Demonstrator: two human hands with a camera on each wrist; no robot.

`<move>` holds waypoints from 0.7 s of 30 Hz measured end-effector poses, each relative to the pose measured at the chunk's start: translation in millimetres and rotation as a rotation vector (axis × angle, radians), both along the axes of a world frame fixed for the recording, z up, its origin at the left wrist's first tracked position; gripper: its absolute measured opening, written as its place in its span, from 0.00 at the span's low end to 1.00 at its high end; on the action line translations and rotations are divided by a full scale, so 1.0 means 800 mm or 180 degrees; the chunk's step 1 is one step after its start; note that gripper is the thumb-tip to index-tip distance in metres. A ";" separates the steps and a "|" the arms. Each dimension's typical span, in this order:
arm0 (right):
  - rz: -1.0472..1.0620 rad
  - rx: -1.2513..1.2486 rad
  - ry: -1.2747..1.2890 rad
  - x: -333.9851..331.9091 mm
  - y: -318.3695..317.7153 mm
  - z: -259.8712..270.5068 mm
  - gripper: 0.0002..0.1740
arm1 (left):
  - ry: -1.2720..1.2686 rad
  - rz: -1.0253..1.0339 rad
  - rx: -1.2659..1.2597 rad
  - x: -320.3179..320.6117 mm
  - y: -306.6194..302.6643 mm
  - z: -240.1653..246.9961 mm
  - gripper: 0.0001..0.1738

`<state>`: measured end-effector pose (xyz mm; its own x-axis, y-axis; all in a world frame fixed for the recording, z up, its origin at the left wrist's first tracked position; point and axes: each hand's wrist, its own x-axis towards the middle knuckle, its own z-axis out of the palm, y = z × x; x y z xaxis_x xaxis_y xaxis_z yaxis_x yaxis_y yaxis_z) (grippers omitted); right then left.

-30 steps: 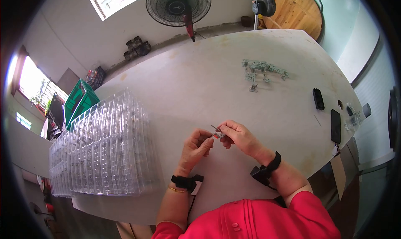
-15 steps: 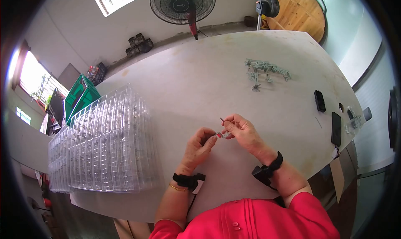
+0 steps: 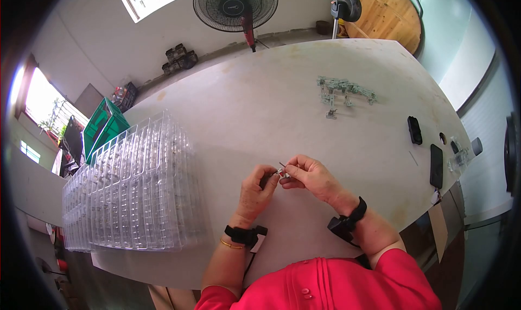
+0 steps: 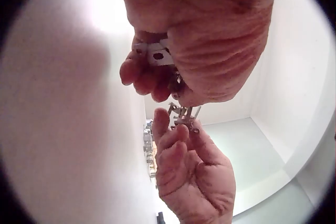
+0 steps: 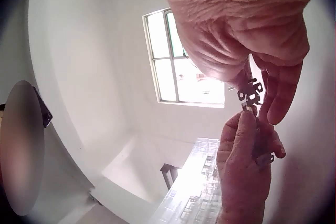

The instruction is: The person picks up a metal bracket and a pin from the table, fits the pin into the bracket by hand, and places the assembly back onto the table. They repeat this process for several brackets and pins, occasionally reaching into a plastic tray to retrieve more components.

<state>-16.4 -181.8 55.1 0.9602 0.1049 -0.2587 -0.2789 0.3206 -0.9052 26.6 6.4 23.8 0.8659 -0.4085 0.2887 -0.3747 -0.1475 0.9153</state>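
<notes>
Both hands pinch a small metal part above the table.

My head cam sits high, looking fwd and down, wide fisheye, over the whole table. L wrist cam is v. close on the left hand, facing the right hand; R wrist cam, equally close, aims up past both toward a window. All 3 share the metal part between fingertips.

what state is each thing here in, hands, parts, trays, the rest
left hand, pinches small silver metal parts
right hand, pinches the same parts, above the white table
stack of clear plastic trays, lying flat, untouched
grey metal part strip, lying loose
black phone, lying flat
</notes>
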 end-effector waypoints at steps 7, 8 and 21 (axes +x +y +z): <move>-0.0113 -0.0428 -0.0520 0.007 -0.010 -0.008 0.09 | -0.0094 0.0000 0.0127 0.001 0.004 0.002 0.10; -0.0161 -0.0542 -0.0604 0.008 -0.011 -0.005 0.09 | 0.0197 0.0050 -0.0097 0.003 0.005 -0.002 0.11; -0.0498 -0.0481 -0.0903 0.011 -0.014 -0.008 0.08 | 0.1464 -0.0327 -0.0843 0.009 0.013 0.001 0.12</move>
